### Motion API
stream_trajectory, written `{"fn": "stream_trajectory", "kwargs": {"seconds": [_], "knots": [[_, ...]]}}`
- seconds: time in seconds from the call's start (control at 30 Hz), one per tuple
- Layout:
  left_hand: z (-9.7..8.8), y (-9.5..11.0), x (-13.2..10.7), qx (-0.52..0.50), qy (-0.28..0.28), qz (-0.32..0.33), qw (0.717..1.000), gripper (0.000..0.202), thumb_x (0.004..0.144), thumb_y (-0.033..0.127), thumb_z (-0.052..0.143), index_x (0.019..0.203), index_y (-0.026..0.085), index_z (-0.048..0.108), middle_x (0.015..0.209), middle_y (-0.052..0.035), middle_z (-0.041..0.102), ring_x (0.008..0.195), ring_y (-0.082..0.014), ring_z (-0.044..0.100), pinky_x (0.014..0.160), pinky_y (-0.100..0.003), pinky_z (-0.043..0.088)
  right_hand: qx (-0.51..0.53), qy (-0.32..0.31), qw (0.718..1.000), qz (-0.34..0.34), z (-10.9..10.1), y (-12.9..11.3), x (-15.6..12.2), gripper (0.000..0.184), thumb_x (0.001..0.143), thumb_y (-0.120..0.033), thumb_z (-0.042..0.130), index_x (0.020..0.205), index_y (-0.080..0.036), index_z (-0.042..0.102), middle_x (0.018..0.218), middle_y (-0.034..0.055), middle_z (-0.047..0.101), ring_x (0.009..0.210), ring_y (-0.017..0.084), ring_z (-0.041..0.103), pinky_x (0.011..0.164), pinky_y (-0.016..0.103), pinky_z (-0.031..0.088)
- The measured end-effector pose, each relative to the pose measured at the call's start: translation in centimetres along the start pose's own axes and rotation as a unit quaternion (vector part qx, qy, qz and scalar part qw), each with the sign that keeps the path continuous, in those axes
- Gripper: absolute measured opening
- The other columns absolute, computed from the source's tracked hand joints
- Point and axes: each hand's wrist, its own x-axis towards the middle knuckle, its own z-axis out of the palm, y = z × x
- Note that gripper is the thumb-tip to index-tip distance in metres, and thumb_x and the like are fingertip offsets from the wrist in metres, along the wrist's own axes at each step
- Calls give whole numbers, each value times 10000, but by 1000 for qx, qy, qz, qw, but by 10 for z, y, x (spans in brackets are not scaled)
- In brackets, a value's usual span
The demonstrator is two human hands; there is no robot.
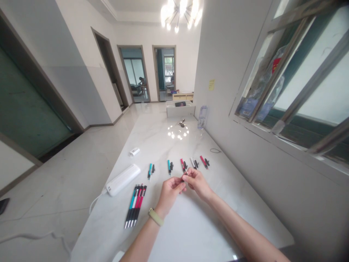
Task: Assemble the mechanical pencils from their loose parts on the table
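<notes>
My left hand (pixel 171 191) and my right hand (pixel 196 181) meet above the white marble table (pixel 191 225), fingers pinched together on a small pen part (pixel 185 177) that I cannot make out clearly. Just beyond them lies a row of taken-apart pens: a teal one (pixel 149 170), another teal one (pixel 169 166), a red one (pixel 182 164), a white one (pixel 193 162) and a red one (pixel 203 161), each with a black piece beside it. Several whole pens (pixel 135 205) lie side by side to the left of my left forearm.
A white power strip (pixel 123 179) with its cord lies left of the pens, a small white object (pixel 134 151) beyond it. Farther back sit keys (pixel 182 124), a plastic bottle (pixel 202 116), a white box (pixel 180 108) and a black hair tie (pixel 215 150). The wall runs along the right edge.
</notes>
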Motion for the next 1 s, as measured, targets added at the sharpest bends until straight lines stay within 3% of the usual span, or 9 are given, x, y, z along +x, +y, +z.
{"fn": "stream_trajectory", "kwargs": {"seconds": [0.17, 0.37, 0.57, 0.73, 0.83, 0.9, 1.0], "knots": [[0, 0, 0, -22, -4, -1, 1000, 338, 755, 411, 735, 901, 110, 686, 759, -70, 692, 645, -149, 621, 569, -242, 413, 2, -71, 997, 33, 0, -6, -3, 309, 815, -442, 679, 936, -168, 604, 542, -75, 468, 406, 38, 163, 399, 216, 101], [0, -1, 1, -33, -4, -4, 999, 341, 717, 386, 777, 902, 110, 697, 811, -79, 705, 656, -141, 610, 575, -237, 408, -3, -5, 1000, -6, 2, 1, -1, 370, 700, -401, 793, 721, -187, 492, 616, -38, 574, 413, 45, 362, 402, 202, 159], [2, 5, -1, -60, -8, -23, 998, 366, 726, 406, 768, 937, 112, 706, 742, -63, 681, 634, -135, 589, 562, -229, 394, 4, -83, 996, 40, 1, -6, -5, 337, 795, -453, 695, 973, -179, 613, 612, -42, 556, 388, 35, 253, 396, 212, 109], [2, 6, -2, -72, -10, -34, 997, 358, 678, 365, 811, 911, 111, 715, 794, -72, 698, 629, -124, 588, 564, -227, 388, -2, -17, 1000, 11, 3, 0, -2, 348, 690, -408, 796, 735, -170, 546, 615, -26, 593, 412, 50, 412, 404, 200, 170], [2, 6, -2, -62, -6, -20, 998, 349, 704, 369, 794, 923, 112, 707, 811, -74, 699, 656, -130, 597, 582, -229, 393, 7, 0, 1000, 11, 6, 2, -1, 386, 669, -407, 811, 718, -182, 502, 627, -27, 602, 428, 63, 461, 408, 195, 188], [2, 7, -3, -62, -11, -27, 998, 353, 727, 404, 771, 912, 112, 699, 808, -78, 698, 679, -140, 605, 600, -234, 401, 4, 1, 1000, 14, 6, 0, -1, 375, 683, -415, 800, 741, -183, 512, 625, -31, 596, 422, 58, 439, 406, 194, 183], [1, 9, -6, -94, -69, -100, 988, 408, 782, 493, 691, 927, 112, 690, 804, -99, 697, 695, -161, 620, 614, -249, 405, -4, 5, 1000, 9, 0, -8, 0, 342, 721, -434, 765, 794, -175, 554, 715, -2, 646, 393, 27, 314, 400, 202, 138]]}}
